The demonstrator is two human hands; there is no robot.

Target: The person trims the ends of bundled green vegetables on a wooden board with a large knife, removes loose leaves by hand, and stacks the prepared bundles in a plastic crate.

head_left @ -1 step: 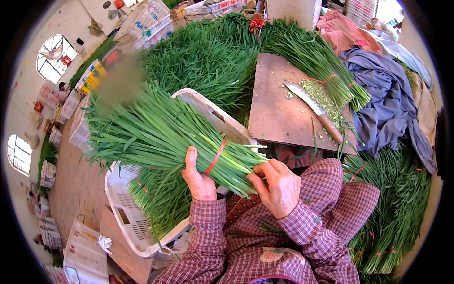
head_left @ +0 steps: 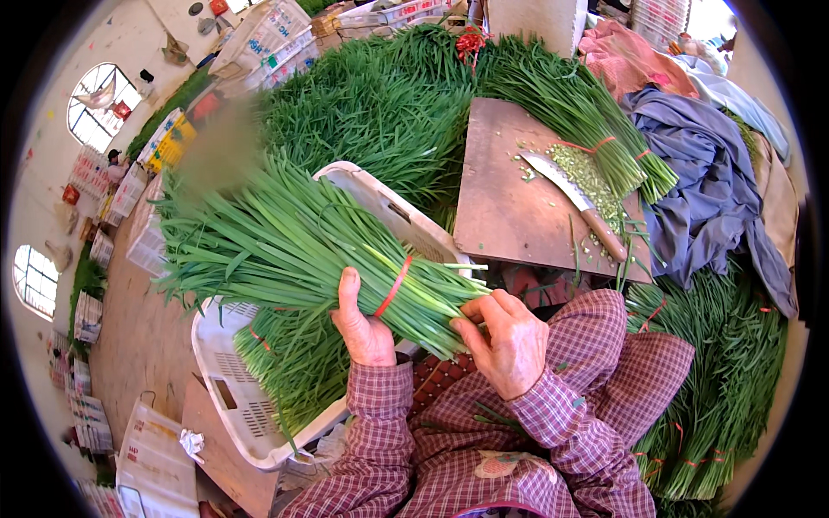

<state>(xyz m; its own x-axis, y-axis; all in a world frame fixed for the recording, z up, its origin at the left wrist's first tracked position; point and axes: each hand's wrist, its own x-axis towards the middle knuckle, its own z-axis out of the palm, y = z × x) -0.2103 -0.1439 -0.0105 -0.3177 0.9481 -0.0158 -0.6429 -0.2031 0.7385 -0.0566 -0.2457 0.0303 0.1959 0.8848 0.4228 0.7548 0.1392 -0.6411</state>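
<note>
A big bunch of garlic chives (head_left: 285, 237) tied with a red band (head_left: 395, 285) lies across my lap side, leaf tips pointing left. My left hand (head_left: 363, 332) grips it from below near the band, thumb up along the side and the other fingers hidden beneath. At the pale stem ends my right hand (head_left: 508, 338) is closed, thumb and forefinger pinching among the stalks. Under the bunch is a white plastic crate (head_left: 246, 423) with more banded chives (head_left: 315, 371) inside. To the right, a knife (head_left: 574, 203) with a wooden handle rests on a brown board (head_left: 509, 207) among chopped stem bits.
Loose chives (head_left: 363, 112) are heaped beyond the crate. Two tied bunches (head_left: 596, 129) lie over the board's far right corner. Grey-blue cloth (head_left: 699, 181) and several more bunches (head_left: 717, 388) are at my right. Stacked crates (head_left: 91, 315) line the far left wall.
</note>
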